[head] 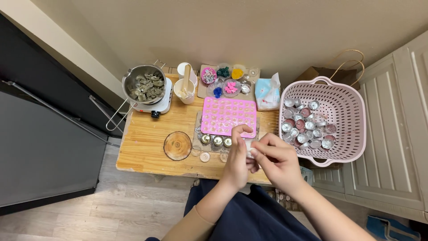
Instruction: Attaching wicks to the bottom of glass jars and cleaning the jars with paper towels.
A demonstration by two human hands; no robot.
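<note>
— Pinched between both hands, over the near edge of the counter (147, 147): a small pale cup (249, 146). Left hand (238, 158) curled round it from the left, thumb arched over the top. Right hand (276, 160) closed in on it from the right, fingertips (255, 151) pressed to its side.

— Grip firm, or loose?

— Both clenched on the cup, by the look of it; hard to tell which hand bears the weight. Most of the cup hidden behind the fingers, contents not visible.

— Position against the rest?

— Just in front of the pink mould (228, 116), just right of three silver cups (216, 141) lined up on the clear tray under it. Pink basket (352, 134) of more silver cups off to the right, well apart from the hands.

— Likely trouble?

— Probably a slip. Small thing, held by fingertips only, right at the counter's near edge: a twist too hard and likely down into the lap or onto the floor. Too tight a squeeze, and a thin cup may well dent.

— Anything else at risk?

— Three silver cups close under the left wrist, two loose pale discs (204, 156) beside the wood slice (177, 145); a dropped forearm could scatter them. Further off, pot (145, 84) of grey lumps on a small white hotplate (159, 105), wire handle jutting over the counter's left edge. No danger at present distance, though a careless reach across could catch it.
</note>
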